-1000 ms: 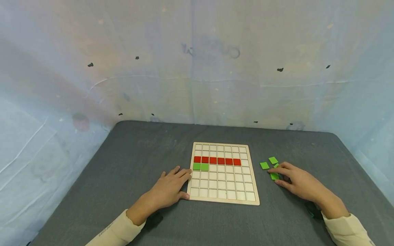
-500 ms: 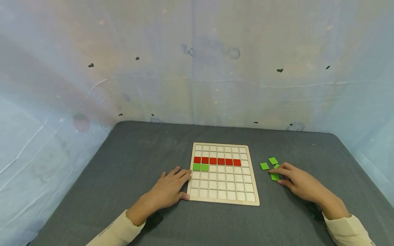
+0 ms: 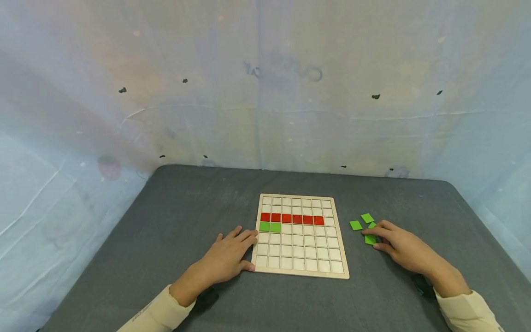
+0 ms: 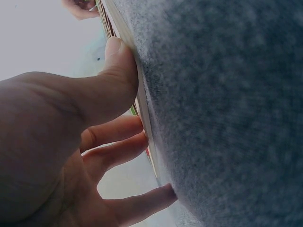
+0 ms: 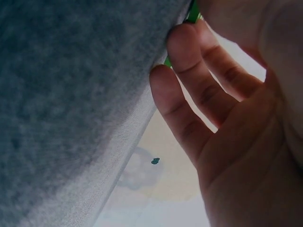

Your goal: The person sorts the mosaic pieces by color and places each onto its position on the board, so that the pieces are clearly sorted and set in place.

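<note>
A pale wooden grid board [image 3: 297, 265] lies on the grey table in the head view. Red square tiles [image 3: 297, 219] form a row across it, and two green tiles [image 3: 270, 227] sit below the row's left end. My left hand [image 3: 226, 256] touches the board's left edge with thumb and fingertips, fingers extended; the left wrist view shows the thumb [image 4: 120, 66] against the edge. Right of the board, my right hand [image 3: 404, 246] has thumb and fingertips around a green square tile [image 3: 369, 239] low at the table, pinching it. Its grip is partly hidden in the right wrist view.
Loose green tiles lie beside the right hand, one nearest the board [image 3: 355, 225] and another farther back [image 3: 367, 218]; one more is partly under the fingers. A pale cloth sheet [image 3: 261, 92] hangs behind the table [image 3: 199, 193].
Over the last second, the right thumb has shifted slightly right. The left hand, the board and the tiles keep their places; the whole head view drifts slightly.
</note>
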The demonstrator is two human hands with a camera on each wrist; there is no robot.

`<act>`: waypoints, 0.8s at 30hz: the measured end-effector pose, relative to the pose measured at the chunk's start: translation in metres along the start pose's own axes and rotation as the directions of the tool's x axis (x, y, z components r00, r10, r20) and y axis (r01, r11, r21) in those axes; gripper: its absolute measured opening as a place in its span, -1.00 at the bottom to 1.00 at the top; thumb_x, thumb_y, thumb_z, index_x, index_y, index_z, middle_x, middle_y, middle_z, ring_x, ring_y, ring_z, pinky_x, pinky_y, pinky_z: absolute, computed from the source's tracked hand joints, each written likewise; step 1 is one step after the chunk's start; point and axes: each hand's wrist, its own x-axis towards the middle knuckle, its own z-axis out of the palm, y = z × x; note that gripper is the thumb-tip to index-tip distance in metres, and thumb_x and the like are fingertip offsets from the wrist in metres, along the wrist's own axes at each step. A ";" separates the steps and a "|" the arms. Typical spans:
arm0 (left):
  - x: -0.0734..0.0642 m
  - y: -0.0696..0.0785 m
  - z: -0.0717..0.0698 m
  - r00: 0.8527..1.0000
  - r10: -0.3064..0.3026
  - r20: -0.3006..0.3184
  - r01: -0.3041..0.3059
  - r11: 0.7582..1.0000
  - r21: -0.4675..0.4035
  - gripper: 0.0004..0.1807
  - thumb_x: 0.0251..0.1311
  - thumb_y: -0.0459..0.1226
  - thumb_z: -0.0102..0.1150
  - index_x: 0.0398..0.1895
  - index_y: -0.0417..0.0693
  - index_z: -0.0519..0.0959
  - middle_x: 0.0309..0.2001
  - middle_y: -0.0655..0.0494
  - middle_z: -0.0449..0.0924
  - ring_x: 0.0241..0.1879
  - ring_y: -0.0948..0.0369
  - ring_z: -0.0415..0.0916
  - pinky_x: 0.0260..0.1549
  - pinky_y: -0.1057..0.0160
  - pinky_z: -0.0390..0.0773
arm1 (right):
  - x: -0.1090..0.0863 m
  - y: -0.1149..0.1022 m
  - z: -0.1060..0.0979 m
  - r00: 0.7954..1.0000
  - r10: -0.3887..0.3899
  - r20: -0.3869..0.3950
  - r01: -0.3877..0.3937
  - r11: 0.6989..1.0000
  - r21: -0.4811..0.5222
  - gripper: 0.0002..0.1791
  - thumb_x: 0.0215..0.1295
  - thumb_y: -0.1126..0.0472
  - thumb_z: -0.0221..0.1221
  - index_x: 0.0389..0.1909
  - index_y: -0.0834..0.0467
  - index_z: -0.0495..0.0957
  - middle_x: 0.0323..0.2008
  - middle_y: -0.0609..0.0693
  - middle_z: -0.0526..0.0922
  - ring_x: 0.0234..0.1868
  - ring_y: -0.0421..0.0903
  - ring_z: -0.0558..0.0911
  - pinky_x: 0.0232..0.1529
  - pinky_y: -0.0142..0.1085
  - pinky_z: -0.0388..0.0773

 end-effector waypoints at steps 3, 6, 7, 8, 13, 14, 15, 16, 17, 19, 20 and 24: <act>0.000 0.000 0.000 1.000 0.006 0.006 -0.006 1.000 -0.001 -0.27 0.09 0.09 0.34 0.34 0.11 0.45 0.48 0.19 0.28 0.50 -0.16 0.15 0.17 -0.50 0.28 | 0.000 -0.001 0.000 1.000 0.010 0.006 -0.010 1.000 0.003 -0.60 0.31 0.19 0.29 0.17 -0.06 0.60 -0.06 -0.17 0.55 -0.25 -0.43 0.47 -0.34 -0.38 0.44; 0.000 0.000 -0.001 1.000 0.010 0.009 -0.010 1.000 0.002 -0.27 0.09 0.09 0.34 0.35 0.10 0.45 0.48 0.18 0.28 0.50 -0.16 0.15 0.17 -0.50 0.29 | 0.000 -0.001 0.000 1.000 0.015 0.011 -0.016 1.000 0.004 -0.60 0.31 0.18 0.29 0.17 -0.07 0.59 -0.05 -0.17 0.55 -0.24 -0.42 0.48 -0.34 -0.37 0.45; 0.000 0.000 -0.001 1.000 0.009 0.009 -0.009 1.000 0.002 -0.27 0.10 0.09 0.34 0.36 0.11 0.44 0.48 0.18 0.27 0.50 -0.15 0.15 0.17 -0.50 0.29 | 0.000 -0.001 0.000 1.000 0.013 0.010 -0.013 1.000 0.006 -0.60 0.32 0.18 0.28 0.17 -0.07 0.59 -0.05 -0.17 0.55 -0.23 -0.42 0.49 -0.34 -0.37 0.45; 0.000 0.000 -0.001 1.000 0.008 0.007 -0.008 1.000 0.002 -0.27 0.10 0.09 0.34 0.35 0.11 0.45 0.48 0.18 0.28 0.50 -0.16 0.15 0.17 -0.50 0.29 | 0.000 -0.001 0.000 1.000 0.010 0.006 -0.011 1.000 0.007 -0.60 0.32 0.19 0.28 0.17 -0.07 0.59 -0.05 -0.17 0.54 -0.23 -0.42 0.49 -0.34 -0.37 0.45; -0.001 0.000 -0.001 1.000 0.006 -0.005 -0.006 1.000 -0.014 -0.27 0.08 0.08 0.35 0.34 0.11 0.45 0.47 0.20 0.29 0.49 -0.16 0.17 0.18 -0.50 0.28 | -0.001 0.000 0.000 1.000 -0.022 -0.022 0.022 1.000 0.016 -0.61 0.31 0.23 0.28 0.15 -0.06 0.59 -0.06 -0.17 0.54 -0.24 -0.42 0.50 -0.35 -0.37 0.45; -0.001 -0.001 0.000 1.000 0.007 -0.007 -0.007 1.000 -0.017 -0.27 0.08 0.08 0.35 0.34 0.11 0.45 0.47 0.20 0.29 0.49 -0.16 0.17 0.18 -0.50 0.28 | -0.001 0.000 0.001 0.999 -0.024 -0.023 0.024 1.000 0.015 -0.61 0.32 0.24 0.28 0.15 -0.06 0.59 -0.06 -0.17 0.54 -0.25 -0.42 0.49 -0.35 -0.38 0.45; -0.001 -0.001 0.000 1.000 0.008 -0.008 -0.008 1.000 -0.019 -0.27 0.09 0.08 0.35 0.35 0.11 0.45 0.47 0.20 0.29 0.49 -0.16 0.17 0.18 -0.49 0.28 | -0.001 0.000 0.001 0.999 -0.027 -0.024 0.027 1.000 0.014 -0.61 0.32 0.24 0.27 0.15 -0.06 0.59 -0.06 -0.16 0.54 -0.25 -0.43 0.49 -0.36 -0.38 0.45; -0.002 -0.001 0.000 1.000 0.010 -0.007 -0.010 1.000 -0.017 -0.27 0.09 0.08 0.34 0.35 0.11 0.45 0.48 0.19 0.28 0.49 -0.16 0.17 0.18 -0.50 0.28 | -0.001 0.000 0.001 0.999 -0.025 -0.022 0.025 1.000 0.012 -0.61 0.32 0.24 0.27 0.15 -0.06 0.59 -0.06 -0.16 0.54 -0.26 -0.43 0.49 -0.36 -0.38 0.45; -0.002 -0.001 0.000 1.000 0.011 -0.007 -0.011 1.000 -0.017 -0.27 0.09 0.08 0.34 0.36 0.11 0.44 0.48 0.19 0.28 0.49 -0.17 0.17 0.18 -0.50 0.28 | -0.001 -0.001 0.001 1.000 -0.022 -0.019 0.023 1.000 0.011 -0.62 0.32 0.24 0.27 0.15 -0.05 0.59 -0.06 -0.16 0.54 -0.27 -0.44 0.48 -0.37 -0.38 0.44; -0.002 -0.001 0.001 1.000 0.012 -0.008 -0.012 1.000 -0.014 -0.26 0.09 0.08 0.34 0.37 0.10 0.43 0.48 0.18 0.28 0.49 -0.17 0.17 0.18 -0.50 0.28 | 0.000 -0.001 0.001 1.000 -0.017 -0.014 0.017 1.000 0.004 -0.61 0.32 0.23 0.28 0.15 -0.06 0.59 -0.06 -0.15 0.54 -0.27 -0.43 0.49 -0.37 -0.38 0.45; -0.002 -0.002 0.001 1.000 0.013 -0.007 -0.014 1.000 -0.012 -0.25 0.10 0.08 0.34 0.38 0.10 0.43 0.48 0.18 0.28 0.49 -0.17 0.17 0.18 -0.50 0.28 | 0.000 -0.001 0.001 1.000 -0.016 -0.013 0.016 1.000 0.001 -0.61 0.32 0.23 0.28 0.15 -0.06 0.59 -0.06 -0.15 0.54 -0.27 -0.43 0.49 -0.37 -0.38 0.45; -0.001 -0.001 0.001 1.000 0.018 -0.014 -0.018 1.000 -0.004 -0.26 0.09 0.08 0.35 0.36 0.11 0.44 0.47 0.17 0.29 0.48 -0.17 0.18 0.17 -0.51 0.28 | -0.001 -0.002 0.000 1.000 -0.010 -0.012 0.010 1.000 -0.004 -0.61 0.32 0.23 0.28 0.15 -0.07 0.59 -0.05 -0.15 0.54 -0.25 -0.40 0.52 -0.36 -0.36 0.47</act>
